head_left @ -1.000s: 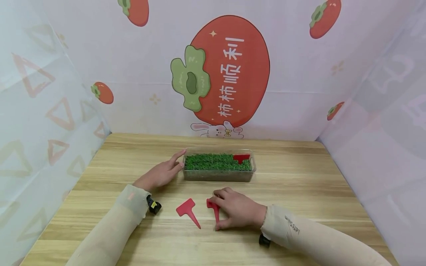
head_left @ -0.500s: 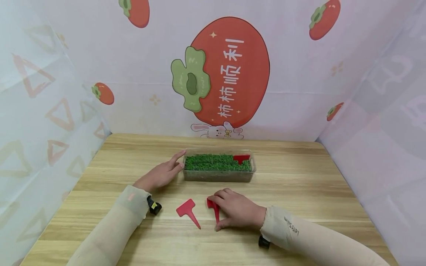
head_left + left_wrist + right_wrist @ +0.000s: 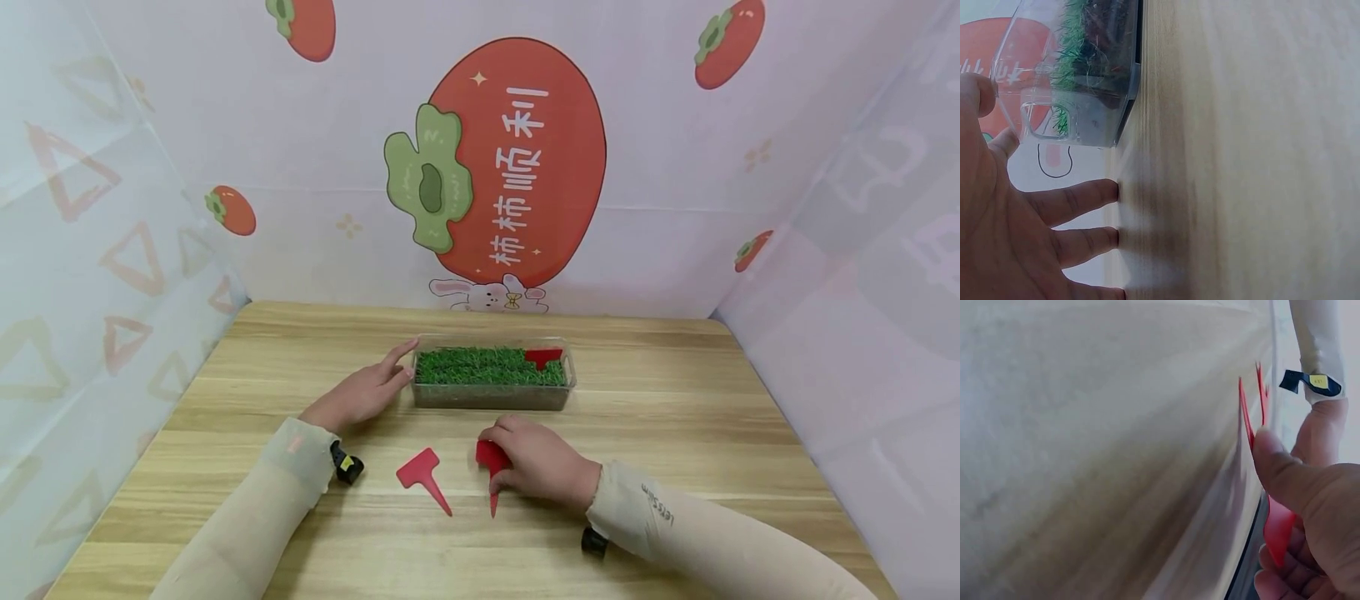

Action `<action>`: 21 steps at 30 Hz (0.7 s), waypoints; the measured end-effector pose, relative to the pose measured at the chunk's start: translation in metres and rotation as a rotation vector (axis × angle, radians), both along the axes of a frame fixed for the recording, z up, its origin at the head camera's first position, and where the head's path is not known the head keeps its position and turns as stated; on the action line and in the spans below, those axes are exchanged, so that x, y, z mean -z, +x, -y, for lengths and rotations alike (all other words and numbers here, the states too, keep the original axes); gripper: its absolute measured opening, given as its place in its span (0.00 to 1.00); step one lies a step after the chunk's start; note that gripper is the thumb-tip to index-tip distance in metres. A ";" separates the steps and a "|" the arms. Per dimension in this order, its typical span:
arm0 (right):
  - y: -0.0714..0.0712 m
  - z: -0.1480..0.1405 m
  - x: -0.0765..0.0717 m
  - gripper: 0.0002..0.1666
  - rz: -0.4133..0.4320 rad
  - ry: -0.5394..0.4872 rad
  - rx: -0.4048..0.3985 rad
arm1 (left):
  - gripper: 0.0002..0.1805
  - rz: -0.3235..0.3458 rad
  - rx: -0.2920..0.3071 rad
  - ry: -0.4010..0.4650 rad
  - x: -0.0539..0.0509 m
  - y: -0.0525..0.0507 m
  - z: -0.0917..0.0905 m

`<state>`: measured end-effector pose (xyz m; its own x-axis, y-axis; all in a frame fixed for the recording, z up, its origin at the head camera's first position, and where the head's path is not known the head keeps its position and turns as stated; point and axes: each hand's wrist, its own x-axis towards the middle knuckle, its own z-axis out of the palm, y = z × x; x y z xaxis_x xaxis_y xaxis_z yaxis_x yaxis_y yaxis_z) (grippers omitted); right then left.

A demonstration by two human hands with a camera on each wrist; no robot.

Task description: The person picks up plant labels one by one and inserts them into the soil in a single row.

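Right hand pinches a red T-shaped tag over the desk.
Left hand, fingers spread, touches the left end of a clear grass-filled tub; a second red tag lies nearby on the desk, a third tag stands at the tub's right end.

Before me stretches a pale wooden table with brown grain streaks, its streaks running from my left to my right and its far corners rounded. Toward the far edge I see a long, clear, rectangular plastic box standing upright on the wood, its long side roughly parallel to that edge. Nearer to me, apart from the box, one flat, red, T-shaped tag lies on the tabletop, its tapering stem pointing toward me and slightly right.
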<state>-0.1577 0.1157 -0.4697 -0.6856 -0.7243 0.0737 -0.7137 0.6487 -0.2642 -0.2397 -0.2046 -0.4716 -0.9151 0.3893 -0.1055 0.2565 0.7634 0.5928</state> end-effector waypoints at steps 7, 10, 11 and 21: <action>-0.003 -0.003 -0.005 0.22 -0.004 -0.071 -0.017 | 0.33 0.006 0.002 -0.001 0.001 0.000 0.001; -0.004 -0.004 -0.009 0.19 -0.001 -0.088 -0.002 | 0.33 0.001 0.004 -0.001 0.000 0.000 0.001; -0.004 -0.005 -0.010 0.18 -0.003 -0.096 0.005 | 0.33 -0.001 0.004 -0.001 0.000 0.001 0.001; -0.006 -0.009 -0.022 0.15 -0.062 -0.199 0.034 | 0.33 0.007 -0.003 0.003 -0.001 0.002 -0.001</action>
<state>-0.1636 0.1252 -0.4480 -0.6989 -0.6679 0.2558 -0.7114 0.6120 -0.3455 -0.2381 -0.2039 -0.4710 -0.9155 0.3869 -0.1105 0.2501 0.7622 0.5971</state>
